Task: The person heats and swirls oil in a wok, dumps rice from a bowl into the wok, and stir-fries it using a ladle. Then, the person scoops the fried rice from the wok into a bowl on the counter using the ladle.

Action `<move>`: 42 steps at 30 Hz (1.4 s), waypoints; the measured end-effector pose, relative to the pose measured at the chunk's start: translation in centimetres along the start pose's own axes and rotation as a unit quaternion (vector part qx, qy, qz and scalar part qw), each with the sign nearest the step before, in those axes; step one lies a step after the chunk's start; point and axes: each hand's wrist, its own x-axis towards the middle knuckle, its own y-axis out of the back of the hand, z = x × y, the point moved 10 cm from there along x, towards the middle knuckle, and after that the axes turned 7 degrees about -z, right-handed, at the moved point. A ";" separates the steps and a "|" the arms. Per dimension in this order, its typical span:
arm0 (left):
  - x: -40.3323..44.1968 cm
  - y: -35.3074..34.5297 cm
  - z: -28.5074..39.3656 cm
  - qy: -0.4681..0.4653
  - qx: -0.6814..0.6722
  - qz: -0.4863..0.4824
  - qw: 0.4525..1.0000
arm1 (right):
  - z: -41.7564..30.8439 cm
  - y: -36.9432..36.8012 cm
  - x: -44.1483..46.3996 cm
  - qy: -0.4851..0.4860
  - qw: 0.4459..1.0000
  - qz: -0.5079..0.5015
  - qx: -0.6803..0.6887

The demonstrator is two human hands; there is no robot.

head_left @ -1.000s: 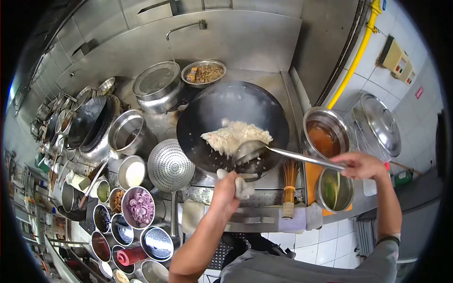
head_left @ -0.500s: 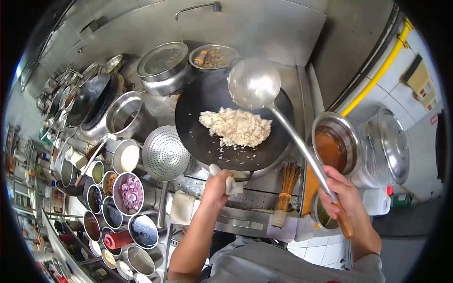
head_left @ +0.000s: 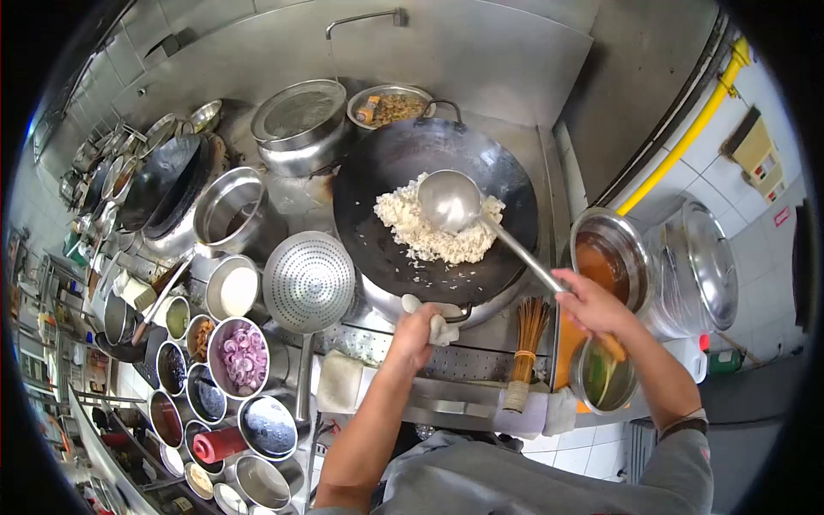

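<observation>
White rice [head_left: 442,245] lies heaped in the middle of a large black wok [head_left: 378,163]. My right hand [head_left: 592,305] is closed round the handle of a long metal ladle [head_left: 450,201], and the ladle's bowl rests on or just over the rice. My left hand [head_left: 416,335] grips a folded white cloth [head_left: 436,326] at the wok's near loop handle [head_left: 459,316]. Just how the fingers wrap that handle is partly hidden by the cloth.
Left of the wok lies a perforated skimmer [head_left: 309,281]. Beyond it stand several metal pots, among them one of chopped red onions [head_left: 243,354]. A bamboo brush [head_left: 524,348] is at the front. On the right are a pot of brown liquid [head_left: 602,266] and a lidded container [head_left: 708,249].
The ladle has come down from above the wok's far side onto the rice. The wok's far rim and handle now show, and my right hand has moved up and left.
</observation>
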 end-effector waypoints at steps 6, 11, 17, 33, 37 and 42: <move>-12.0 -6.5 1.9 0.009 -0.084 0.062 0.995 | 2.2 5.9 -10.1 -0.066 0.993 -0.098 -0.013; -5.4 0.4 -3.3 -0.034 -0.018 0.024 0.999 | -1.4 2.8 -5.3 0.230 0.922 0.140 -0.278; -13.4 -0.7 -2.7 0.031 -0.014 0.075 0.997 | 1.1 3.4 -11.7 0.141 0.987 0.064 -0.033; -7.7 -1.5 3.2 -0.010 -0.035 0.050 0.998 | -3.8 -5.6 -14.6 0.106 0.918 0.056 0.377; 1.0 2.1 2.1 -0.018 -0.006 -0.024 1.000 | -3.7 -6.8 -7.4 0.087 0.849 -0.038 0.521; 1.1 1.5 3.0 -0.033 0.021 0.001 0.999 | -3.0 -7.1 -1.3 -0.045 0.941 0.032 0.334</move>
